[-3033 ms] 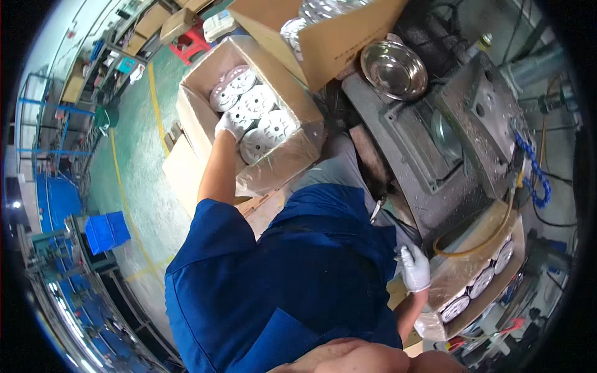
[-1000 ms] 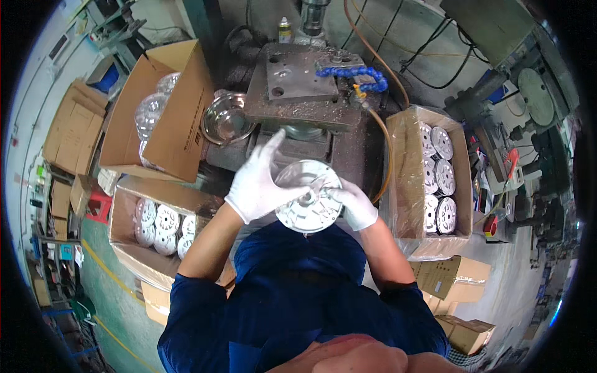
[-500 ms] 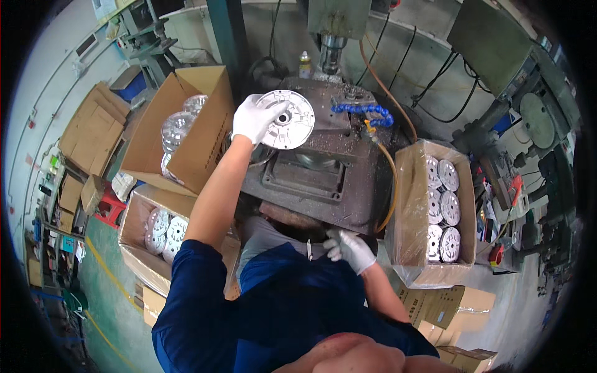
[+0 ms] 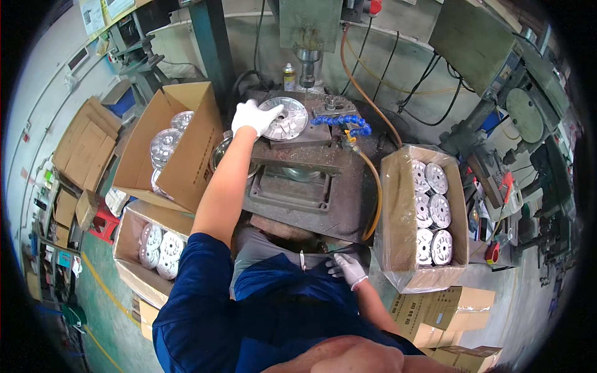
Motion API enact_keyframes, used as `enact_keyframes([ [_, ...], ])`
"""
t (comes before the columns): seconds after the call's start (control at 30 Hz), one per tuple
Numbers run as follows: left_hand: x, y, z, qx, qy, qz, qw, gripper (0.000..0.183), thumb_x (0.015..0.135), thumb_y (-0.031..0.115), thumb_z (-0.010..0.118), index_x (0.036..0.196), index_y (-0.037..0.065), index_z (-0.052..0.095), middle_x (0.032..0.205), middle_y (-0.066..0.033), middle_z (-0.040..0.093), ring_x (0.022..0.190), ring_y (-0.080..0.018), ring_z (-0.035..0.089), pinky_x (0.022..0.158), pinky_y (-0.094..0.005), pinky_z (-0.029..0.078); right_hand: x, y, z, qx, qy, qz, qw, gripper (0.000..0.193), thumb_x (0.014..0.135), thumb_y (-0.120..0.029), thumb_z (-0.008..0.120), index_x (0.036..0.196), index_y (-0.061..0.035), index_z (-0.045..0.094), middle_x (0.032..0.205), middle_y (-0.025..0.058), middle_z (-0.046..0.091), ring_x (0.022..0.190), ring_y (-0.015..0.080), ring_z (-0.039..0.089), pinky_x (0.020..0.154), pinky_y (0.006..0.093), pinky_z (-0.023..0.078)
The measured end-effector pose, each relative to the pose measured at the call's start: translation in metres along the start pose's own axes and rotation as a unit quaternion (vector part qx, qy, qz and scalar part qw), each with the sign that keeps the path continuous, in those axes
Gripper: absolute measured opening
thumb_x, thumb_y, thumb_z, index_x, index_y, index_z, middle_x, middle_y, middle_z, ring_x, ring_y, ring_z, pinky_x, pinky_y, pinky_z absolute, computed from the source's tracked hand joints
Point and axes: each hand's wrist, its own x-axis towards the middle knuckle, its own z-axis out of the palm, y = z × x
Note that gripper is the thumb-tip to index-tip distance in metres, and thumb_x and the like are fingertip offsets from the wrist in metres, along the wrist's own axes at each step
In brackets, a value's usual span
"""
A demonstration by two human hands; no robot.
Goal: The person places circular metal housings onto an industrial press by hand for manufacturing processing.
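Note:
A round silver cast-metal disc [image 4: 290, 122] with a central hole lies on or just over the machine's raised block [image 4: 301, 139], below the spindle [image 4: 307, 67]. My left hand [image 4: 251, 118], in a white glove, grips the disc by its left side, with the thumb over its face toward the hub. My right hand [image 4: 347, 270], also gloved, rests against my lap near the table's front edge, its fingers stretched out and holding nothing. A round metal part [image 4: 222, 155] sits by my left wrist, partly covered by the forearm.
Open cartons with more discs stand at left [image 4: 199, 168], lower left [image 4: 134, 261] and right [image 4: 393, 224]. A blue segmented coolant hose [image 4: 342, 120] and a yellow hose [image 4: 375, 186] cross the machine's right side. Metal chips litter the table. A spray can [image 4: 289, 77] stands behind.
My left hand has brought the disc down onto or close to the block, and the disc lies flatter. My right hand has moved slightly down against my lap, and the view has shifted.

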Motion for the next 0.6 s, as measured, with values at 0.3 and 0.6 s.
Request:
enact_keyframes([
  [0.3,0.005,0.006,-0.009,-0.024,-0.102,0.099,0.99,0.1,0.066,0.058,0.071,0.138,-0.002,0.036,0.131,-0.0241,0.049,0.12,-0.032,0.051,0.1,-0.0346,0.041,0.022,0.005,0.003,-0.107,0.021,-0.027,0.994,0.035,0.096,-0.032,0.051,0.112,-0.002,0.056,0.095,0.0087,0.066,0.075,0.0154,0.063,0.067,0.0274,0.05],
  [0.6,-0.008,0.005,0.017,-0.05,-0.035,-0.001,0.998,0.074,0.07,0.06,0.066,0.111,-0.001,0.062,0.11,-0.0192,0.064,0.105,-0.0307,0.061,0.091,-0.0348,0.046,0.051,0.049,-0.011,-0.281,0.013,-0.056,0.958,0.043,0.095,-0.035,0.052,0.114,0.0037,0.055,0.098,0.0123,0.067,0.078,0.018,0.063,0.073,0.0303,0.05],
])
